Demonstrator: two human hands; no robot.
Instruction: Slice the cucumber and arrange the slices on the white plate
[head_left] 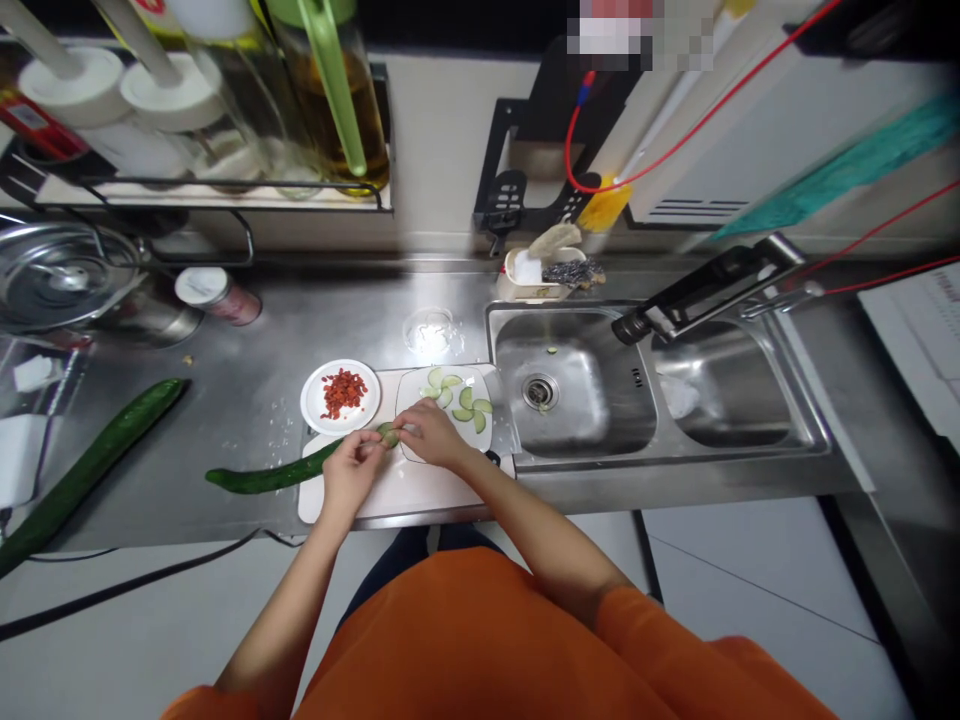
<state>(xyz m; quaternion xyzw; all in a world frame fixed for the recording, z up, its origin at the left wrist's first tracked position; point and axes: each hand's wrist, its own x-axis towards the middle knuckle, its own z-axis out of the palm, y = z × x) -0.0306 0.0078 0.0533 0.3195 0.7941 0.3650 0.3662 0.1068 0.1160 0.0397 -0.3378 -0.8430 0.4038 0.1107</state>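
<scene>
My left hand [354, 468] and my right hand [433, 434] meet over the white cutting board [405, 495]. Their fingertips pinch a small bit of sliced cucumber [389, 436]; how many slices cannot be made out. The uncut length of a cucumber [262, 478] lies behind my left hand, partly on the board and partly on the counter. Under and beyond my right hand sits a clear-edged white plate [484, 385] with several cucumber slices [472, 408] fanned in groups. A round white plate [309, 400] holds chopped red pieces [344, 393].
To the right is a steel double sink [585, 400] with a dark faucet [697, 290]. A whole cucumber [105, 465] lies at left. A small can [219, 294] and steel pot [75, 280] stand behind. A black handle [492, 458] shows at the board's right edge.
</scene>
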